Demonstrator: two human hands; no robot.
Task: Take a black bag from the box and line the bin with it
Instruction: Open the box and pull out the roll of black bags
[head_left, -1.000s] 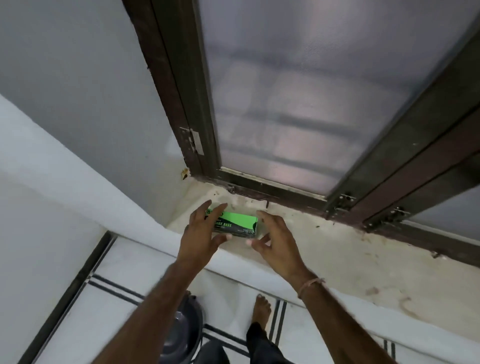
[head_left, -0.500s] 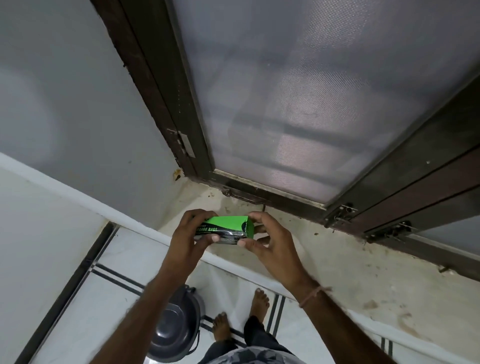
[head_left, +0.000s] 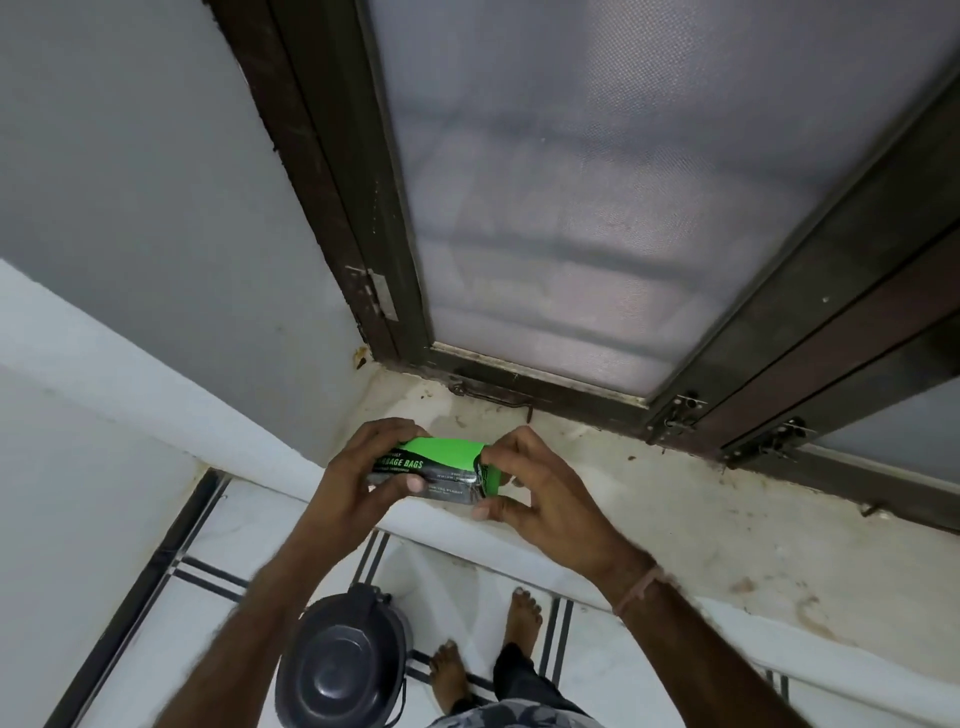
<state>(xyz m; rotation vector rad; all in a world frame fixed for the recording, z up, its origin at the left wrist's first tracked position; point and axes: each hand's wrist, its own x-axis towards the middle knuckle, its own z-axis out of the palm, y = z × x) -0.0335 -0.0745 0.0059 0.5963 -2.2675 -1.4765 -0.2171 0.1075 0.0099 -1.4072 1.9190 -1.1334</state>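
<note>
Barely begun: the left hand (head_left: 358, 467) grips the green box (head_left: 441, 457), the right hand (head_left: 545, 493) fingers (head_left: 500, 451) pinch its end flap, no bag is out, and the bin (head_left: 340, 670) is unlined.

- A home: screened window (head_left: 623, 208) in a wooden frame (head_left: 332, 208) beyond the right hand (head_left: 545, 493).
- Stained sill (head_left: 701, 519) beside it.
- Tiled floor (head_left: 197, 613), bare feet (head_left: 522, 616), bin (head_left: 337, 670) below it.

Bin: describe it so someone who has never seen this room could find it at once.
Start at the dark-framed window and drop past the pale sill to the white tiled floor. The bin stands there, just left of the bare feet. It is the only dark, round thing on that floor.
</note>
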